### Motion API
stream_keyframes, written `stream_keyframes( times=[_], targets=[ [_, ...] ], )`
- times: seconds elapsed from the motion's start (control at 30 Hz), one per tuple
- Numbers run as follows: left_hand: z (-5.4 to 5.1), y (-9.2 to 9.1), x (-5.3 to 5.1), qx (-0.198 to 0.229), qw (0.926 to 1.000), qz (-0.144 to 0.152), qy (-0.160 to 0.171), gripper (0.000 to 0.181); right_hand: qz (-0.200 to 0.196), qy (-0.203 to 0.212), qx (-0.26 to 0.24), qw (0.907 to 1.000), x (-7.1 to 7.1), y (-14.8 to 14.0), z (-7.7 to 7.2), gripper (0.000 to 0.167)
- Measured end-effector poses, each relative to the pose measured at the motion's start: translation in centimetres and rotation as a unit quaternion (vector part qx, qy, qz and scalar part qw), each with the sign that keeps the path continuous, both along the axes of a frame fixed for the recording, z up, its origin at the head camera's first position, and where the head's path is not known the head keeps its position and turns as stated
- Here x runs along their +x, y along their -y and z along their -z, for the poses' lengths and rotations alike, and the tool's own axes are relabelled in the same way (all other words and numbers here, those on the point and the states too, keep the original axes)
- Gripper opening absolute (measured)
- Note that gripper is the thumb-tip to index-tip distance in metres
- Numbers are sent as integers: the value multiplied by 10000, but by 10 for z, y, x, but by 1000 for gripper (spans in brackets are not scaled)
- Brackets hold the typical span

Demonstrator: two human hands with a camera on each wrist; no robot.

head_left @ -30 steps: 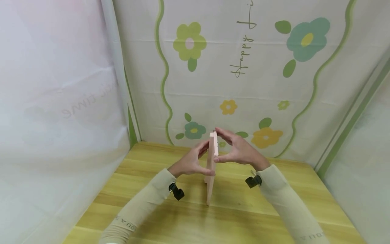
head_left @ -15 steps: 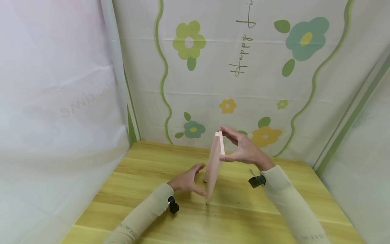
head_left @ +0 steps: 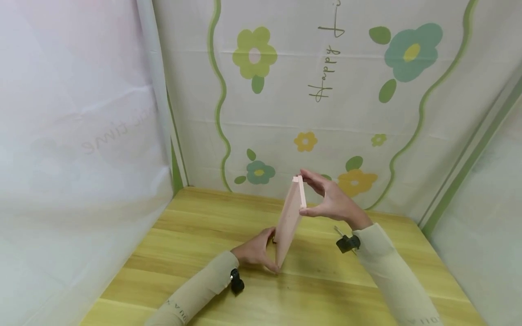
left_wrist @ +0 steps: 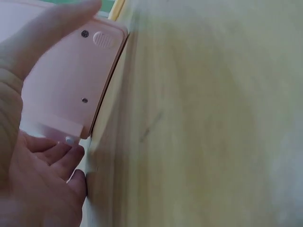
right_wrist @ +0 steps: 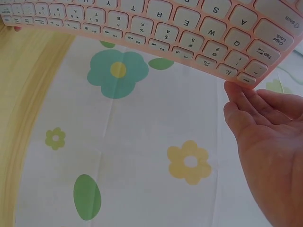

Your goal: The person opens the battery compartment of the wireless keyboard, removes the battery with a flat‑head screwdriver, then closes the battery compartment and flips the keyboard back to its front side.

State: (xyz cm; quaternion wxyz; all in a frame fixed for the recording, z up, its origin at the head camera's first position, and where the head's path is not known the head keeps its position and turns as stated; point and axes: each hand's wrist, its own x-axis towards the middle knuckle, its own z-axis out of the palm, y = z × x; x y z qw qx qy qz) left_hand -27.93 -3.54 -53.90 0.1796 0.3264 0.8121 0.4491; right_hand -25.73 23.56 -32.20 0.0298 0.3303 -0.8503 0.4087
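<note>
A pink keyboard [head_left: 288,222] stands on its short end on the table, leaning right at the top. Its plain back, with screws and a round rubber foot [left_wrist: 102,39], faces left; white keys [right_wrist: 158,12] show in the right wrist view. My right hand [head_left: 334,201] holds the raised end, thumb on the near corner and fingers at the far one. Low down, my left hand [head_left: 254,249] spans the bottom end, thumb at the near edge. In the left wrist view its curled fingers [left_wrist: 66,158] touch the thicker edge beside a small light-coloured part.
The wood-grain table [head_left: 195,213] reaches back to a white cloth [head_left: 277,108] printed with flowers. White cloth sides [head_left: 81,181] stand on the left and right. Each sleeve cuff carries a small black camera [head_left: 348,243].
My left hand has let go higher up and moved down to the keyboard's bottom end. The keyboard's top has tilted to the right together with my right hand.
</note>
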Motion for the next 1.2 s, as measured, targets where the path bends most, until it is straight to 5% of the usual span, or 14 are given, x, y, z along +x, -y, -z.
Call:
stream_keyframes(
  times=[0.3, 0.7, 0.83, 1.0, 1.2],
  targets=[
    [-5, 8, 1, -98, 9998, -77, -159, 130, 68, -65, 97, 9999, 3, -10, 2, 111],
    [-41, 75, -6, -240, 9939, -272, -1046, 129, -107, -188, 403, 9990, 12, -55, 8, 115],
    [-57, 98, -8, -400, 9906, -284, -1277, 130, 29, -169, 890, 9959, 18, -65, 21, 121],
    [-75, 117, -9, -551, 9881, -220, -1416, 129, 447, -386, 1888, 9802, 25, -67, 46, 131],
    [-81, 122, -10, -675, 9873, -118, -1432, 130, 459, -301, 2228, 9733, 26, -69, 87, 133]
  ],
)
